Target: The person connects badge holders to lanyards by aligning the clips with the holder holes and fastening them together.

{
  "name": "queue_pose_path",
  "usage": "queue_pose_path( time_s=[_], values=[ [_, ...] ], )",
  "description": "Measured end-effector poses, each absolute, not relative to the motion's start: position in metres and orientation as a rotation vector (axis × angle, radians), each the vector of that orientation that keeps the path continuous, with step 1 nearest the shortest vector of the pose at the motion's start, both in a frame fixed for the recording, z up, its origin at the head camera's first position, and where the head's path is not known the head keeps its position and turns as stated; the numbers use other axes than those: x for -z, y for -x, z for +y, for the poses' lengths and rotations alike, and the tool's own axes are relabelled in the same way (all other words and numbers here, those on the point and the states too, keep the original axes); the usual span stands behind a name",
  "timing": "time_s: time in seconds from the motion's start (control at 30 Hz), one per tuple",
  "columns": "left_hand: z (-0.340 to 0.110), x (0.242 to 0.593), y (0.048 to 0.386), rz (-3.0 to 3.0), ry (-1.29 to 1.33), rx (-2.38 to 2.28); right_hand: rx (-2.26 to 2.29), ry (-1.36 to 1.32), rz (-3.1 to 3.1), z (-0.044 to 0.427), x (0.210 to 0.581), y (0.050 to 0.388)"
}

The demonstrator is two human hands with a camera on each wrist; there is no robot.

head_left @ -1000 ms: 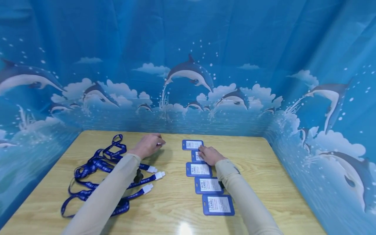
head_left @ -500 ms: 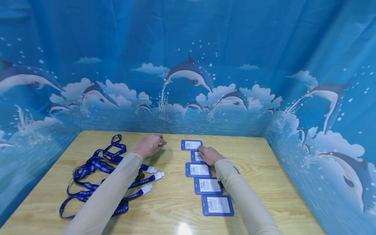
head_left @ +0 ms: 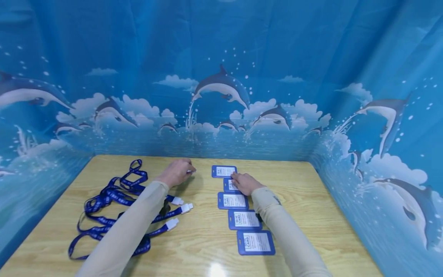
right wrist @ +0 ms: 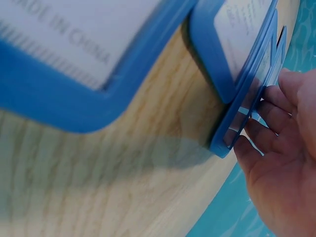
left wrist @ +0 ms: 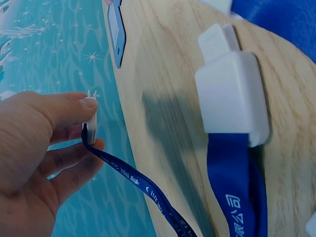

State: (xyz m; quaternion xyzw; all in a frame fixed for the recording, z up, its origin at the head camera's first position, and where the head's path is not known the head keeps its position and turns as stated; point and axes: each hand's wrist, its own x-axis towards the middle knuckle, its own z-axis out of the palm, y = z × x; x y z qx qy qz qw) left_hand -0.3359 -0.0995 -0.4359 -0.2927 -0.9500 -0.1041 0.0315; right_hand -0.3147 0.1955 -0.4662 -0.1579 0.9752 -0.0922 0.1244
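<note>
My left hand (head_left: 176, 172) is above the table's far part, pinching the white plastic buckle (left wrist: 91, 121) of a blue lanyard between thumb and fingers. That lanyard's printed strap (left wrist: 143, 182) trails down from the buckle in the left wrist view. My right hand (head_left: 246, 183) touches the second card holder from the back (head_left: 228, 185) with its fingers and partly covers it. In the right wrist view, the fingertips lie along the blue edge of a card holder (right wrist: 228, 140). The farthest card holder (head_left: 224, 171) lies just beyond the fingers.
More blue lanyards (head_left: 110, 194) lie tangled at the left, several white buckles (head_left: 187, 208) pointing right. Nearer card holders (head_left: 255, 243) continue the column toward the table's front. A dolphin-print curtain (head_left: 214, 138) encloses the wooden table (head_left: 204, 246) at the back and sides.
The table and things have shifted very slightly left in the head view. Both hands keep about the same place relative to the lanyards and card holders.
</note>
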Motion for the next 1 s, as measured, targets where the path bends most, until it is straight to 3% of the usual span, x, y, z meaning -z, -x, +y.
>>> queue_pose_path(
  time_s=[1.0],
  values=[
    [-0.086,0.443,0.342,-2.964,0.924,0.311,0.276,0.418,2.851,0.196,0.469,0.317]
  ],
)
